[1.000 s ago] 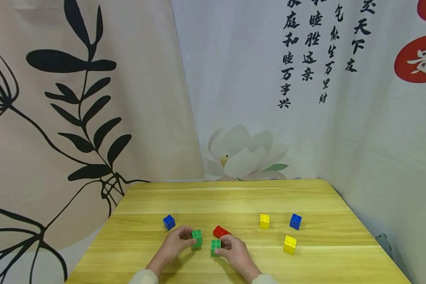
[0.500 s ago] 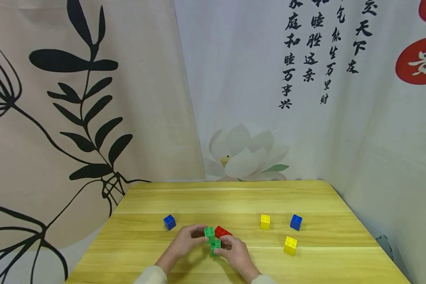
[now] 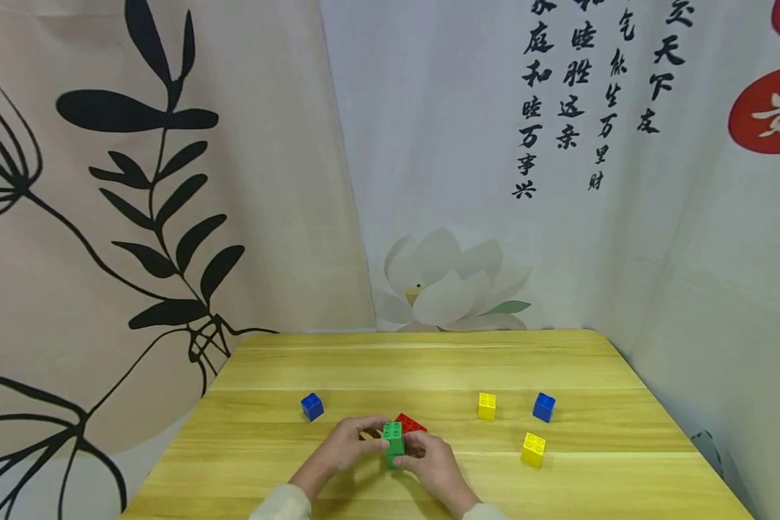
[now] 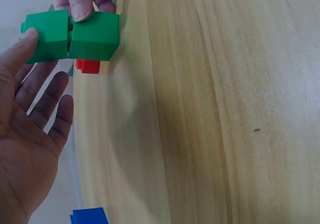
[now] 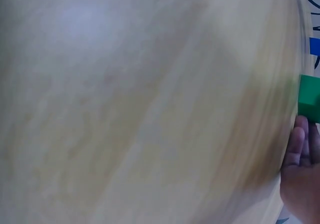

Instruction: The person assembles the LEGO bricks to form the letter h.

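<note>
My left hand [image 3: 344, 449] pinches a green toy brick [image 3: 393, 433] between thumb and fingers. Directly beneath it, a second green brick [image 3: 391, 463] is gripped by my right hand [image 3: 434, 468]. In the left wrist view the upper brick [image 4: 49, 37] and lower brick [image 4: 95, 38] line up end to end, with a thin gap where dark studs show. Just behind the hands lies a red brick [image 3: 409, 422], partly covered by them. The right wrist view catches only part of a green brick [image 5: 309, 98] above the right hand's fingers.
On the wooden table [image 3: 266, 368], a blue brick [image 3: 312, 406] lies left of the hands. To the right are a yellow brick [image 3: 487, 406], another blue brick [image 3: 544, 406] and a nearer yellow brick [image 3: 533, 449]. A printed curtain [image 3: 286, 180] hangs behind the table.
My left hand has carried its green brick rightward, from beside the other green brick to on top of it. My right hand has stayed nearly still.
</note>
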`<state>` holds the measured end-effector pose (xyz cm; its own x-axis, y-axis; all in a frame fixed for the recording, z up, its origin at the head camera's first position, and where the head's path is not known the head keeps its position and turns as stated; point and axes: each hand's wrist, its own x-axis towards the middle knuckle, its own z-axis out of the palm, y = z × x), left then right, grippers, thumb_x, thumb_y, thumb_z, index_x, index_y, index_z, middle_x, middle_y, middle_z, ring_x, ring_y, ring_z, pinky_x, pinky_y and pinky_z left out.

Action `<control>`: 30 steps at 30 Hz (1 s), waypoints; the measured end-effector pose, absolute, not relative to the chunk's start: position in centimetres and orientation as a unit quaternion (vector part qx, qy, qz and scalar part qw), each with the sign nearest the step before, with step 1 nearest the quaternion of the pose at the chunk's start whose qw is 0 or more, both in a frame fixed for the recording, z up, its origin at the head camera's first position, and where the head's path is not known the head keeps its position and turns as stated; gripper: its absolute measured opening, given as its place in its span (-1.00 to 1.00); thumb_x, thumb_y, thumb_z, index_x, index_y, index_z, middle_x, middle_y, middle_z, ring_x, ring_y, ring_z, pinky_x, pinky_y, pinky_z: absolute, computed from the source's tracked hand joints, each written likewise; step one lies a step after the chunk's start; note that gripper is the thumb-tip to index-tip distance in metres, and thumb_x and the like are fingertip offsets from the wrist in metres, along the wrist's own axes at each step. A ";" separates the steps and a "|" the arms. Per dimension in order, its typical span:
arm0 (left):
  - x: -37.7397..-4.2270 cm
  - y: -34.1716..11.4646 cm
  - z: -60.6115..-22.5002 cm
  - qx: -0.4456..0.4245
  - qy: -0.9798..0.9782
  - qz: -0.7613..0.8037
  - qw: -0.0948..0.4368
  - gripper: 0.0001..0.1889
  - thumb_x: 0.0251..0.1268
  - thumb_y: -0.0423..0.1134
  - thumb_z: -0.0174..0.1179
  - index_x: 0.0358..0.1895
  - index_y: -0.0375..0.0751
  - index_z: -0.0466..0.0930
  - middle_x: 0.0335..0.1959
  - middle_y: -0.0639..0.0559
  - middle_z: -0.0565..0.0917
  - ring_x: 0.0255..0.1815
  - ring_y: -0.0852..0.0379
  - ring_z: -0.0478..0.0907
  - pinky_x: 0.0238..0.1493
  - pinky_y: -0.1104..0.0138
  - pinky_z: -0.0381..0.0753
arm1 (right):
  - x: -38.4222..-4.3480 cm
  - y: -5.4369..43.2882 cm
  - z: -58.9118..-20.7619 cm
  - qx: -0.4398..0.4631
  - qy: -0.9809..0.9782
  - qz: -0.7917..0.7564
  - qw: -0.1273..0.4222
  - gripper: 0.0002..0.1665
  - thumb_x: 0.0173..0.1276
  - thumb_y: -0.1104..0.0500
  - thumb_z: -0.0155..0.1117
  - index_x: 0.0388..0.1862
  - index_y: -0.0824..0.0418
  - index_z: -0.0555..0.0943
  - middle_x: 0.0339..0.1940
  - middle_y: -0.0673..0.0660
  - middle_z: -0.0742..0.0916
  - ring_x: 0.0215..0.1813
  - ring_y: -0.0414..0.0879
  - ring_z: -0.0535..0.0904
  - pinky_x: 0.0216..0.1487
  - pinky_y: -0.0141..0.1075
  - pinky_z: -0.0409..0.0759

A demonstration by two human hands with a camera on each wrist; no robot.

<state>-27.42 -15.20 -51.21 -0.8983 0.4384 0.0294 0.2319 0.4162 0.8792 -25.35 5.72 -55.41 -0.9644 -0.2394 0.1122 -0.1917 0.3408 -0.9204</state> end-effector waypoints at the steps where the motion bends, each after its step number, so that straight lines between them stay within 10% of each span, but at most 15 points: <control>1: -27.4 -15.2 -51.2 0.200 0.836 0.500 0.104 -0.61 0.35 -0.12 0.30 0.19 -0.12 0.62 -0.07 0.05 0.68 -0.03 0.01 0.52 -0.10 0.20 0.51 | -25.4 5.8 -55.4 -0.135 0.817 -0.560 0.021 -0.57 0.18 0.14 0.53 0.00 0.27 0.66 -0.11 0.08 0.76 -0.07 -0.01 0.66 -0.07 -0.17 0.63; 30: -27.2 -14.9 -52.2 0.191 0.850 0.485 0.084 -0.58 0.32 0.03 0.31 0.17 -0.05 0.65 -0.02 0.15 0.68 -0.01 0.04 0.54 -0.09 0.19 0.55 | -25.2 5.5 -55.4 -0.130 0.814 -0.566 0.019 -0.60 0.16 0.20 0.53 -0.02 0.27 0.69 -0.11 0.10 0.78 -0.04 0.03 0.68 -0.02 -0.05 0.63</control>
